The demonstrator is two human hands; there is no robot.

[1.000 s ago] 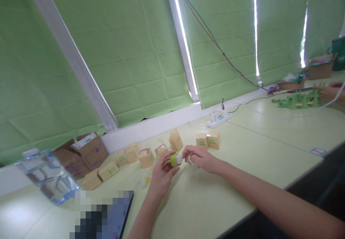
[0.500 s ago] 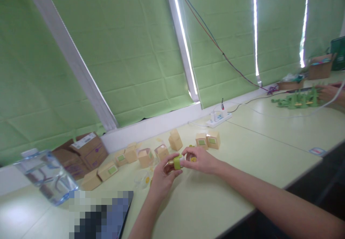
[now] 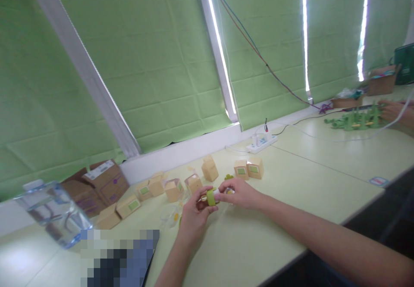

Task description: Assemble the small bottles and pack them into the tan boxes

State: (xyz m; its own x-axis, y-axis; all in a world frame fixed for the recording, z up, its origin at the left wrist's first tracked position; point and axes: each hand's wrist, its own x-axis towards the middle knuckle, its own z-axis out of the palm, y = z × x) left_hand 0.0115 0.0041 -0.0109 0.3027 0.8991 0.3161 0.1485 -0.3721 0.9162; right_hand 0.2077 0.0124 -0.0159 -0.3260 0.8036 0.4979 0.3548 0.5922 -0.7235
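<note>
My left hand [image 3: 193, 213] pinches a small green and white toy piece [image 3: 211, 197] just above the pale green table [image 3: 291, 192]. My right hand [image 3: 241, 193] meets it from the right, its fingertips closed on the white end of the same piece. A small green part [image 3: 229, 177] lies on the table just behind my right hand. Several little tan cardboard boxes with green labels [image 3: 249, 169] stand in a loose row behind both hands.
A clear water bottle [image 3: 54, 213] lies at the left, with brown cartons [image 3: 103, 181] behind it. A white power strip [image 3: 261, 142] sits by the window sill. At the far right, another person's hand [image 3: 393, 111] is beside green toy parts [image 3: 355, 121].
My right hand has come in from the table to close on the piece's right end. Both hands have shifted slightly. The small green part behind my right hand has come into view.
</note>
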